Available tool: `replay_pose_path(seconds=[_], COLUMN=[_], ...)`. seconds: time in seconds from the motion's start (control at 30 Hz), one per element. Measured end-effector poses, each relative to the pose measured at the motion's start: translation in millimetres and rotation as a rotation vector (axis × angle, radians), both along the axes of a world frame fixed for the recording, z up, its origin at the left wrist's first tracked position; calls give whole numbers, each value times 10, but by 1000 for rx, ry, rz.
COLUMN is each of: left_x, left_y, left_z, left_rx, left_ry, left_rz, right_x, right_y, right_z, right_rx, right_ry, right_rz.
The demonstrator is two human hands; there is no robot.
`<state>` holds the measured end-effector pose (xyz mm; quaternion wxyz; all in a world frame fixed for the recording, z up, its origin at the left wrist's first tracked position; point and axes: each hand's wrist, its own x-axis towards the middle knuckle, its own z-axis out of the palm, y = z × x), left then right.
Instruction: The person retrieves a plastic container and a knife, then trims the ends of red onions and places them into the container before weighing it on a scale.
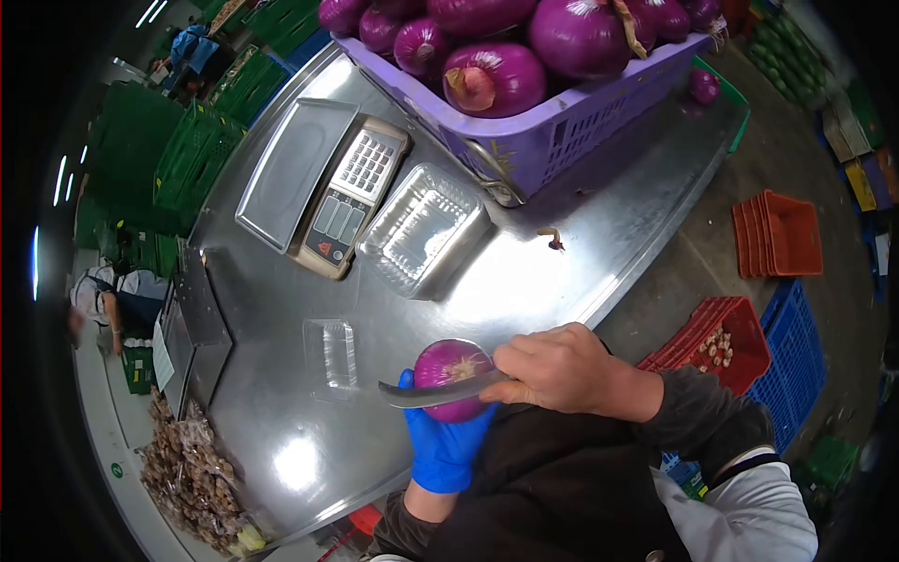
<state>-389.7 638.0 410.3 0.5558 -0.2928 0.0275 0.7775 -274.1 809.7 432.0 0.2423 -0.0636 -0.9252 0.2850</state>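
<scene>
Near the table's front edge, my left hand (444, 453), in a blue glove, holds a purple onion (440, 365) from below, its root tuft facing up. My bare right hand (552, 368) is closed round the handle end of a knife. The curved knife blade (426, 394) lies across the onion and points left, with its tip beyond the glove. The knife's handle is hidden in my fist.
On the metal table (272, 347) stand a scale (351, 201), stacked clear trays (426, 234), a single clear tray (331, 356) and a purple crate (534, 140) full of onions. An onion scrap (551, 238) lies right of the trays. A person (117, 295) bends at the far left.
</scene>
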Motion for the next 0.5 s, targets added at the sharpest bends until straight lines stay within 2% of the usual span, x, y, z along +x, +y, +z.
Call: replay_pose_path(seconds=[0.1, 0.17, 0.2, 0.27, 0.3, 0.37, 0.4, 0.47, 0.5], left_x=[-2, 16, 18, 27, 69, 169, 137, -8, -36], left_y=[-11, 21, -7, -31, -8, 67, 24, -81, -90], left_z=[25, 97, 64, 8, 24, 96, 56, -35, -39], left_rx=[0, -292, -294, -95, -96, -632, -632, -81, -81], left_ry=[-7, 148, 146, -66, -71, 713, 711, 243, 241], left_rz=[5, -84, -84, -23, -25, -259, -262, -112, -107], right_x=[-15, -7, 7, 35, 55, 84, 107, 222, 261], right_y=[-16, -14, -13, 7, 14, 40, 62, 216, 282], right_z=[-13, -37, -53, -75, -91, -161, -200, -275, -278], right_rx=[37, 42, 47, 58, 70, 88, 106, 95, 85], right_ry=[-27, -24, -20, -27, -32, -12, 11, -60, -128], right_rz=[1, 0, -5, -11, -16, -44, -71, -131, -183])
